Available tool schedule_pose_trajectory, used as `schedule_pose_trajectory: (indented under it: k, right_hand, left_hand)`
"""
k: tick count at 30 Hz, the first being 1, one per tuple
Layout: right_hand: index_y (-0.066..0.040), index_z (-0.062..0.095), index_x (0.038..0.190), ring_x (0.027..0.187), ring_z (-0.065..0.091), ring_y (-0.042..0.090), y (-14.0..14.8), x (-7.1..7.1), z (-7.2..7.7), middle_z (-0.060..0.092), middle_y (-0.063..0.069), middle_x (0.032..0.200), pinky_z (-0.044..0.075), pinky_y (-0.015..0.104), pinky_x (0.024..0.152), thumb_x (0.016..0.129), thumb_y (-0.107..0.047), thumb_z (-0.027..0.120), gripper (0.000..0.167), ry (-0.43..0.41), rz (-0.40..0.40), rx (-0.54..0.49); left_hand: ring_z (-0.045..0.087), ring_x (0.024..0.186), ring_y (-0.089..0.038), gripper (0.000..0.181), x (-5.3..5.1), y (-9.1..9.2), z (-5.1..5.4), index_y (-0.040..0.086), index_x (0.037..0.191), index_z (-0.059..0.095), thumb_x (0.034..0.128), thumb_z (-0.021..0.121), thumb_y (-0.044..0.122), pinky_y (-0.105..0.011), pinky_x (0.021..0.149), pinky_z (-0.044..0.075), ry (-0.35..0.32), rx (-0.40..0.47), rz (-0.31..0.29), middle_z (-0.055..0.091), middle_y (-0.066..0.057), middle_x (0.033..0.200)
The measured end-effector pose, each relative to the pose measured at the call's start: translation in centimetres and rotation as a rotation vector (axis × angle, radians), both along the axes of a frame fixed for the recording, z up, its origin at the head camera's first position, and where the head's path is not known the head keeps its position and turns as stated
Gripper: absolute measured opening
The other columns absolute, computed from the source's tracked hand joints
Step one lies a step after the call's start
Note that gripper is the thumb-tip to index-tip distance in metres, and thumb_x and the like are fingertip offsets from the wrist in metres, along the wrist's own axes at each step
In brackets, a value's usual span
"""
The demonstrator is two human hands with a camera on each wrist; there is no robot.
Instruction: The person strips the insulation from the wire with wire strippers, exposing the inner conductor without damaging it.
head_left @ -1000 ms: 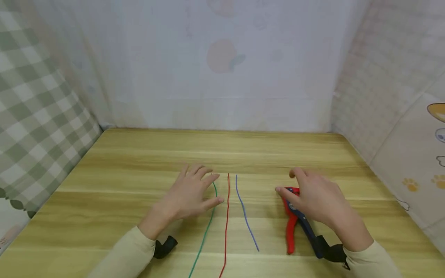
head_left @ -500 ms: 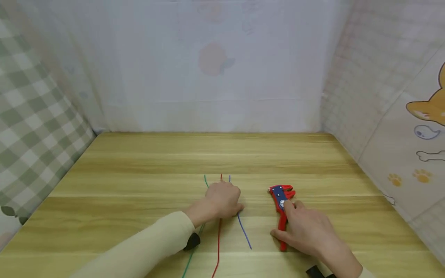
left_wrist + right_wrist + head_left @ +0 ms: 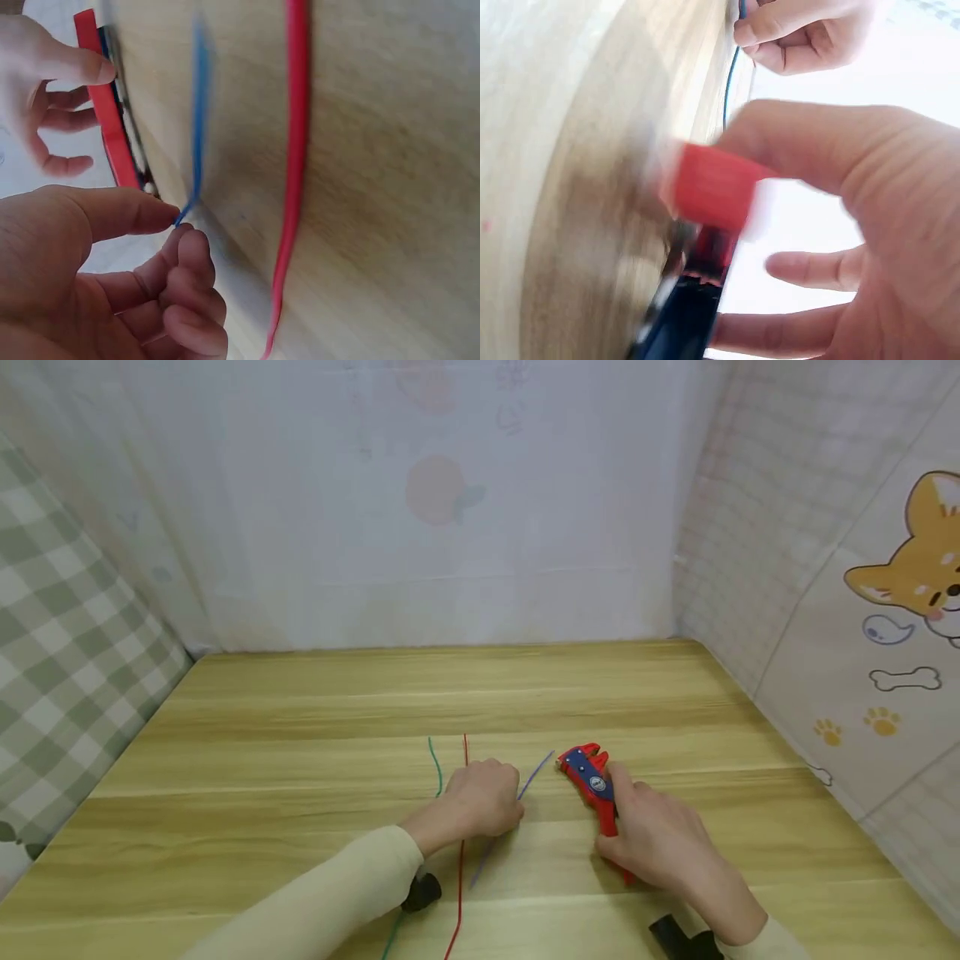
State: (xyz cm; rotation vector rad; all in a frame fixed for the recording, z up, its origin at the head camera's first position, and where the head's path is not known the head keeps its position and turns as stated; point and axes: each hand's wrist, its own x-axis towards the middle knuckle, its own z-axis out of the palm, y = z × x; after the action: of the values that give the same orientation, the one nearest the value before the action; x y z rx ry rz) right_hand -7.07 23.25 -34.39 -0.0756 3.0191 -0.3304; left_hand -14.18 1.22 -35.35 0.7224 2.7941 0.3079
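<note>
My left hand (image 3: pixel 483 797) pinches a short blue wire (image 3: pixel 536 773) near its middle, between thumb and forefinger. In the left wrist view the blue wire (image 3: pixel 199 112) bends at the fingertips and its far end is blurred. My right hand (image 3: pixel 663 835) holds a red and dark blue wire stripper (image 3: pixel 591 778) by its handles, partly hiding them. The stripper's head points up and left, close to the blue wire's far end. In the right wrist view the thumb lies along the red handle (image 3: pixel 712 184), with other fingers spread beyond it.
A red wire (image 3: pixel 461 893) runs lengthwise on the wooden table (image 3: pixel 300 718), passing under my left hand. Left of it lies a green wire (image 3: pixel 436 764), partly covered by the left wrist. Patterned cloth walls (image 3: pixel 787 610) border the table at the back and sides.
My left hand has come right and down onto the blue wire, which has swung its far end rightward. My right hand has taken the wire stripper, whose head has tilted left.
</note>
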Motion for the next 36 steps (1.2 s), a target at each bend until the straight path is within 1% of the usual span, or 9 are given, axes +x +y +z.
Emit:
schedule_pose_trajectory:
  k: [4, 6, 9, 14, 16, 19, 28, 31, 36]
  right_hand:
    - [0.000, 0.035, 0.150, 0.061, 0.049, 0.020, 0.6, -0.4, 0.1, 0.058, 0.007, 0.078, 0.037, 0.035, 0.051, 0.088, -0.025, 0.069, 0.075, 0.035, -0.048, -0.110]
    - [0.001, 0.031, 0.153, 0.058, 0.048, 0.020, 1.0, -0.6, 0.1, 0.055, 0.007, 0.074, 0.037, 0.034, 0.051, 0.092, -0.021, 0.063, 0.072, 0.049, -0.066, -0.186]
    - [0.001, 0.026, 0.157, 0.058, 0.049, 0.019, 1.7, -1.1, 0.1, 0.062, 0.012, 0.085, 0.039, 0.034, 0.051, 0.095, -0.016, 0.059, 0.072, 0.036, -0.087, -0.336]
    - [0.005, 0.027, 0.161, 0.082, 0.060, 0.022, 2.5, -1.8, 0.4, 0.063, 0.026, 0.125, 0.052, 0.031, 0.065, 0.102, -0.013, 0.060, 0.070, -0.093, -0.066, -0.734]
    - [0.010, 0.029, 0.159, 0.092, 0.064, 0.025, 2.7, -1.8, 0.5, 0.061, 0.030, 0.129, 0.057, 0.030, 0.075, 0.106, -0.013, 0.060, 0.066, -0.148, -0.024, -0.889]
    - [0.014, 0.031, 0.156, 0.102, 0.070, 0.029, 2.8, -1.6, 0.7, 0.059, 0.032, 0.134, 0.061, 0.031, 0.087, 0.108, -0.013, 0.058, 0.062, -0.181, 0.067, -1.035]
    - [0.006, 0.043, 0.144, 0.104, 0.076, 0.030, 1.8, -1.5, -0.4, 0.068, 0.019, 0.123, 0.062, 0.038, 0.094, 0.110, -0.003, 0.049, 0.034, -0.177, 0.370, -1.271]
    - [0.002, 0.046, 0.141, 0.096, 0.076, 0.028, 1.6, -1.5, -0.7, 0.070, 0.014, 0.113, 0.063, 0.039, 0.090, 0.111, -0.001, 0.046, 0.030, -0.213, 0.401, -1.305]
    - [0.005, 0.048, 0.135, 0.087, 0.073, 0.027, 1.4, -1.4, -0.6, 0.069, 0.012, 0.102, 0.064, 0.043, 0.082, 0.112, -0.006, 0.045, 0.026, -0.236, 0.382, -1.253]
  left_hand:
    - [0.035, 0.049, -0.009, 0.047, -0.3, -0.4, 0.3, 0.018, 0.057, 0.043, 0.0952, 0.069, 0.021, -0.026, 0.043, 0.032, -0.046, 0.089, 0.032, 0.036, 0.008, 0.054]
    - [0.027, 0.047, -0.007, 0.048, -0.4, -0.8, 0.7, 0.019, 0.055, 0.038, 0.0936, 0.067, 0.016, -0.024, 0.042, 0.024, -0.041, 0.147, 0.033, 0.029, 0.010, 0.050]
    - [0.021, 0.048, -0.007, 0.043, -0.6, -1.8, 1.4, 0.018, 0.058, 0.039, 0.0908, 0.064, 0.009, -0.022, 0.043, 0.018, -0.007, 0.231, 0.035, 0.027, 0.010, 0.051]
    - [0.045, 0.053, -0.010, 0.017, -0.3, -4.0, 2.6, 0.015, 0.079, 0.062, 0.0945, 0.067, 0.010, -0.025, 0.048, 0.035, 0.068, 0.316, 0.085, 0.055, 0.007, 0.065]
    - [0.053, 0.057, -0.011, 0.009, -0.2, -4.9, 2.9, 0.015, 0.088, 0.068, 0.0968, 0.068, 0.012, -0.027, 0.051, 0.041, 0.096, 0.345, 0.100, 0.063, 0.006, 0.071]
    - [0.056, 0.060, -0.010, 0.007, -0.1, -5.8, 3.1, 0.014, 0.092, 0.069, 0.0978, 0.069, 0.011, -0.027, 0.055, 0.044, 0.146, 0.409, 0.100, 0.069, 0.006, 0.073]
    - [0.056, 0.066, -0.006, 0.008, 0.6, -7.8, 2.3, 0.013, 0.094, 0.068, 0.0989, 0.071, 0.007, -0.027, 0.066, 0.047, 0.274, 0.595, 0.066, 0.070, 0.002, 0.077]
    - [0.053, 0.065, -0.006, 0.009, 0.7, -8.3, 1.9, 0.015, 0.096, 0.070, 0.0991, 0.071, 0.006, -0.026, 0.065, 0.046, 0.288, 0.638, 0.088, 0.068, 0.003, 0.078]
    - [0.054, 0.065, -0.008, 0.010, 0.5, -8.9, 1.6, 0.016, 0.099, 0.073, 0.0997, 0.071, 0.006, -0.025, 0.064, 0.046, 0.333, 0.677, 0.080, 0.069, 0.000, 0.084]
